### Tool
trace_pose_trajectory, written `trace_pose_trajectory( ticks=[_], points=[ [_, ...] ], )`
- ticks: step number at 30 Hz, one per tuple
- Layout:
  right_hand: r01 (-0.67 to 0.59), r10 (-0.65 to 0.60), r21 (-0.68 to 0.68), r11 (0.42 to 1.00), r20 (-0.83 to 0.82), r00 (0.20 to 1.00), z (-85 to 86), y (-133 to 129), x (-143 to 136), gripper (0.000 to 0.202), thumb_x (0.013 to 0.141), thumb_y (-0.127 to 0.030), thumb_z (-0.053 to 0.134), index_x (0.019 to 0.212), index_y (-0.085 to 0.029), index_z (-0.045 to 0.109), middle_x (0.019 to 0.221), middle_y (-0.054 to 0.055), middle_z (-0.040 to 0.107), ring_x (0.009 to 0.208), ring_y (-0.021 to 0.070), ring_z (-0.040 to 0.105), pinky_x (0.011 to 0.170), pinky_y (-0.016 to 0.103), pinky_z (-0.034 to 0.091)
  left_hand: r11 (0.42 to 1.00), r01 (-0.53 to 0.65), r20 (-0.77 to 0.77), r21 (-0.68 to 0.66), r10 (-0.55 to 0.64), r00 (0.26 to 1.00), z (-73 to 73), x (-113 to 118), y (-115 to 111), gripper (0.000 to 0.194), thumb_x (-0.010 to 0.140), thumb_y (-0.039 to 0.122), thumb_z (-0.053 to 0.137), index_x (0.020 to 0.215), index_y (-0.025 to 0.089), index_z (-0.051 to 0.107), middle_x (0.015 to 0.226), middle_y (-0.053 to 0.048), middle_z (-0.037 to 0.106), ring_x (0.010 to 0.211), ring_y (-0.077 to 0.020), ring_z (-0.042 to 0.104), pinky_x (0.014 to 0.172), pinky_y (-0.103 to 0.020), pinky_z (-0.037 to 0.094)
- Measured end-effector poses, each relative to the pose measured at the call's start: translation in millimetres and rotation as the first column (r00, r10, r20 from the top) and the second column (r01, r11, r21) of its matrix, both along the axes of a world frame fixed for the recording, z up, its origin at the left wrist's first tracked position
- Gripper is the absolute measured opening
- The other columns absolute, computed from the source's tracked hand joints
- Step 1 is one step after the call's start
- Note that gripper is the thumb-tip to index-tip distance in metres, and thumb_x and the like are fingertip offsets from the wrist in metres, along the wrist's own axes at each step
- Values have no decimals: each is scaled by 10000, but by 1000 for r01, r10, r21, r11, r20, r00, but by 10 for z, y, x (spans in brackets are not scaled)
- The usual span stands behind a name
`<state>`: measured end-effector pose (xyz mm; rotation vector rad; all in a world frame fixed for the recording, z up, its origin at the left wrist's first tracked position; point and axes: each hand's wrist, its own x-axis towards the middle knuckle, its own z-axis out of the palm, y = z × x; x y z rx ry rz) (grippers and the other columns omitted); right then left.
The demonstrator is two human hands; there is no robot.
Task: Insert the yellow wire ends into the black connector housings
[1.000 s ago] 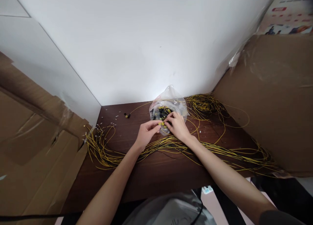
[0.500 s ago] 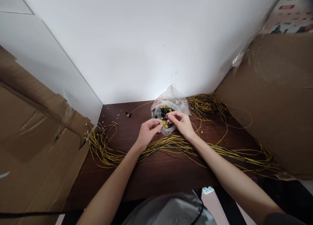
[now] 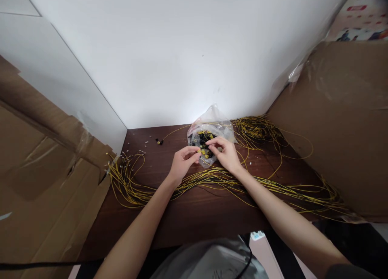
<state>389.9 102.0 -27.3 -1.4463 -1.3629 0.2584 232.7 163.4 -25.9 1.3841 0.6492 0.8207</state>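
Note:
My left hand (image 3: 183, 162) is closed in a pinch on a small yellow plastic piece (image 3: 199, 151) at the near left side of a clear plastic bag (image 3: 214, 115). Black and yellow small parts (image 3: 202, 137) fill the bag's mouth. Over its right side hovers my right hand (image 3: 224, 153), thumb and forefinger a little apart, with nothing clearly visible between them. A long bundle of yellow and black wires (image 3: 212, 175) runs across the table just under both wrists. One thin yellow wire passes over the bag to a small black-and-yellow connector (image 3: 159, 141) on the left.
A coil of yellow wire (image 3: 254, 127) lies at the back right of the dark wooden table (image 3: 188, 218). Cardboard stands on the left (image 3: 39, 182), and a large cardboard box (image 3: 339, 121) on the right. White bits are scattered at the back left before a white wall (image 3: 169, 61).
My right thumb has drawn slightly away from the forefinger, opening the pinch. My left hand keeps its pinch on the yellow piece, barely shifted.

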Motion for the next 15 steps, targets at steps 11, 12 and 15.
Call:
trace_pose_trajectory(
  ticks=[11, 12, 15],
  points=[
    [181, -83, -117, 977, 568, 819, -99, 23, -39, 180, 833, -142, 474, 847, -182, 650, 887, 71, 608, 909, 232, 491, 763, 367, 354, 1000, -3, 1, -9, 3, 1000, -17, 21, 8, 254, 641, 258, 697, 845, 113, 651, 696, -28, 631, 598, -100, 539, 631, -251, 472],
    [196, -98, -110, 974, 575, 812, -107, 32, -46, 176, 841, -165, 477, 876, -184, 648, 890, 71, 603, 909, 234, 485, 764, 367, 350, 1000, -4, 4, -14, 4, 1000, -17, 26, 10, 253, 637, 256, 699, 841, 113, 652, 690, -26, 629, 601, -101, 540, 629, -249, 471],
    [225, -125, -101, 969, 586, 800, -126, 67, -52, 195, 859, -224, 479, 959, -213, 646, 876, 70, 588, 901, 237, 475, 752, 367, 340, 1000, -5, 6, -12, 5, 1000, -12, 36, 12, 251, 638, 265, 700, 834, 115, 654, 692, -24, 631, 591, -96, 536, 620, -244, 466]
  ],
)
